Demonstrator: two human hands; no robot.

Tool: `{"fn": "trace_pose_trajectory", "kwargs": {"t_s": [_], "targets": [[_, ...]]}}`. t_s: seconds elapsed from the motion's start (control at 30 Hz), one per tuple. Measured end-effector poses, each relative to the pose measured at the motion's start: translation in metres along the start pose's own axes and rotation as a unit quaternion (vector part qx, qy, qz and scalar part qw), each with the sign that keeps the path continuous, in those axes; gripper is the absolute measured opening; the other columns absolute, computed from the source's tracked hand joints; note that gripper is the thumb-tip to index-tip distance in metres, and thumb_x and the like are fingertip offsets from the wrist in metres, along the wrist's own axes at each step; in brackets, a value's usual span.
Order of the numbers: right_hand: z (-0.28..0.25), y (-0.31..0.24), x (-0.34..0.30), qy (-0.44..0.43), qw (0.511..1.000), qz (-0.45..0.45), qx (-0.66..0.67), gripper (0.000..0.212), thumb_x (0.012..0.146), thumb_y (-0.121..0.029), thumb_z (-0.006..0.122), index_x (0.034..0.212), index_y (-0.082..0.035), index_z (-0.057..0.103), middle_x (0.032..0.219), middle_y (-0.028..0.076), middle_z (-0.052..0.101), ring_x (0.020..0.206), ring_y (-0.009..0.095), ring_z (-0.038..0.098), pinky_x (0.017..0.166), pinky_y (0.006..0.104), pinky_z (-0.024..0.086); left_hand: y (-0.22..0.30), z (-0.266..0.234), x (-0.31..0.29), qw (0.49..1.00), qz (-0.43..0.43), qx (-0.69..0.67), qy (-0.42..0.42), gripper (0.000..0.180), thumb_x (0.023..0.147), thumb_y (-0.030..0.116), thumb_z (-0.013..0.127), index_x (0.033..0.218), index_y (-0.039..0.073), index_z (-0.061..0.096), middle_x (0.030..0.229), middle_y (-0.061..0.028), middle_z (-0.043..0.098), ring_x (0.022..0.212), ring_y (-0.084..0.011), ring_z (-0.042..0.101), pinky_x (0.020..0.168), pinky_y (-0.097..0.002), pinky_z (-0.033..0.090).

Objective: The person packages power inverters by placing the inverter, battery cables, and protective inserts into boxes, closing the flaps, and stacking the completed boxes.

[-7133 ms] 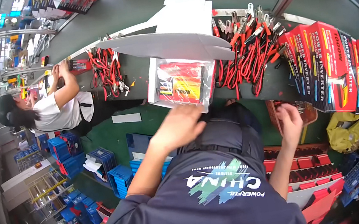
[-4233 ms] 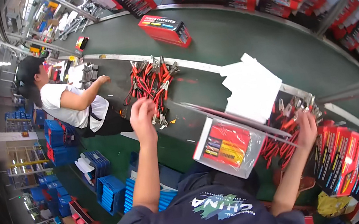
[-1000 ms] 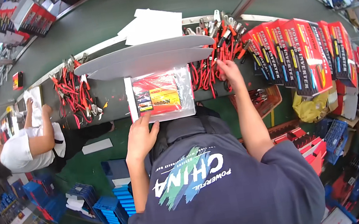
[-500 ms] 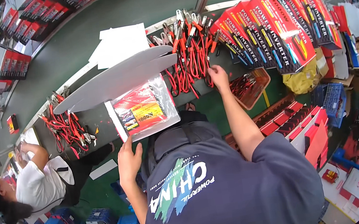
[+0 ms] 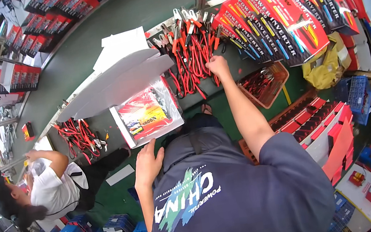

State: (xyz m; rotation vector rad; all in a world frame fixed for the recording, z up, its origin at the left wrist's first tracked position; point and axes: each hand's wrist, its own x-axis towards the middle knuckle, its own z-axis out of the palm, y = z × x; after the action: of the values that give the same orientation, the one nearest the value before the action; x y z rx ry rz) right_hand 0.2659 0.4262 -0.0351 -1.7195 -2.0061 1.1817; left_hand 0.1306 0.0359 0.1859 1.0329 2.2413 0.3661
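My right hand (image 5: 218,66) reaches to the right side of a pile of red and black clamp cables (image 5: 194,59), its fingers pinched on a clamp cable at the pile's edge. My left hand (image 5: 148,162) has its fingers extended and thumb apart, close to the near edge of an open box (image 5: 152,136), holding nothing. Inside that box lies a red and yellow package (image 5: 144,115) in clear plastic. The box's large grey-white lid (image 5: 111,86) stands raised on the far side and hides part of the bench.
Red printed boxes (image 5: 277,20) stand in a row at the right. Below them hangs an orange basket (image 5: 265,86) of cables. More clamp cables (image 5: 80,136) lie left of the box, white sheets (image 5: 120,48) behind it. A co-worker (image 5: 54,183) is at the left.
My right hand has moved a little farther up along the edge of the cable pile. My left hand has shifted right along the box's near edge. The whole view has turned slightly.
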Motion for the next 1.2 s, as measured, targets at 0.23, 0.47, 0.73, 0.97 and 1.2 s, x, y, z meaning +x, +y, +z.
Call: {"fn": "trace_pose_trajectory", "kwargs": {"t_s": [0.23, 0.47, 0.73, 0.97, 1.2], "targets": [[-0.033, 0.012, -0.043, -0.044, 0.912, 0.029, 0.406, 0.014, 0.084, -0.011, 0.072, 0.087, 0.001, 0.065, 0.075, 0.005, 0.067, 0.071, 0.016, 0.066, 0.059, 0.0313, 0.052, 0.000, 0.006, -0.006, 0.999, -0.031, -0.002, 0.037, 0.050, 0.093, 0.028, 0.064, 0.132, -0.003, 0.057, 0.122, -0.0252, 0.065, 0.114, -0.0410, 0.061, 0.100, -0.0468, 0.047], [-0.080, -0.016, -0.073, 0.116, 0.953, -0.173, 0.221, 0.011, 0.089, -0.004, 0.067, 0.095, 0.001, 0.059, 0.086, 0.005, 0.060, 0.066, 0.012, 0.058, 0.059, 0.0261, 0.046, 0.021, 0.010, 0.002, 0.999, 0.033, 0.012, 0.024, 0.046, 0.091, 0.025, 0.067, 0.127, -0.004, 0.060, 0.117, -0.0254, 0.067, 0.110, -0.0418, 0.063, 0.096, -0.0458, 0.049], [-0.218, -0.104, -0.136, 0.041, 0.957, -0.278, -0.074, 0.015, 0.079, -0.001, 0.068, 0.092, -0.002, 0.060, 0.096, 0.016, 0.060, 0.086, 0.039, 0.063, 0.076, 0.0447, 0.052, 0.048, -0.017, 0.009, 0.989, 0.099, 0.034, 0.104, 0.044, 0.092, 0.024, 0.065, 0.127, -0.003, 0.060, 0.115, -0.0237, 0.067, 0.109, -0.0382, 0.064, 0.096, -0.0468, 0.048], [-0.222, -0.102, -0.121, -0.077, 0.921, -0.292, -0.247, 0.013, 0.083, -0.011, 0.063, 0.093, -0.003, 0.061, 0.097, 0.020, 0.063, 0.091, 0.043, 0.063, 0.080, 0.0509, 0.051, 0.069, -0.024, 0.018, 0.972, 0.176, 0.005, 0.153, 0.036, 0.091, 0.018, 0.067, 0.120, -0.003, 0.063, 0.110, -0.0224, 0.068, 0.104, -0.0384, 0.065, 0.093, -0.0451, 0.050], [-0.281, -0.128, -0.171, -0.132, 0.920, -0.337, -0.152, 0.009, 0.074, -0.001, 0.066, 0.082, 0.001, 0.063, 0.076, 0.016, 0.060, 0.068, 0.032, 0.062, 0.062, 0.0381, 0.049, 0.071, -0.024, 0.000, 0.970, 0.158, -0.089, 0.160, 0.040, 0.091, 0.021, 0.070, 0.125, 0.000, 0.063, 0.117, -0.0182, 0.068, 0.110, -0.0347, 0.064, 0.096, -0.0426, 0.050]]}}
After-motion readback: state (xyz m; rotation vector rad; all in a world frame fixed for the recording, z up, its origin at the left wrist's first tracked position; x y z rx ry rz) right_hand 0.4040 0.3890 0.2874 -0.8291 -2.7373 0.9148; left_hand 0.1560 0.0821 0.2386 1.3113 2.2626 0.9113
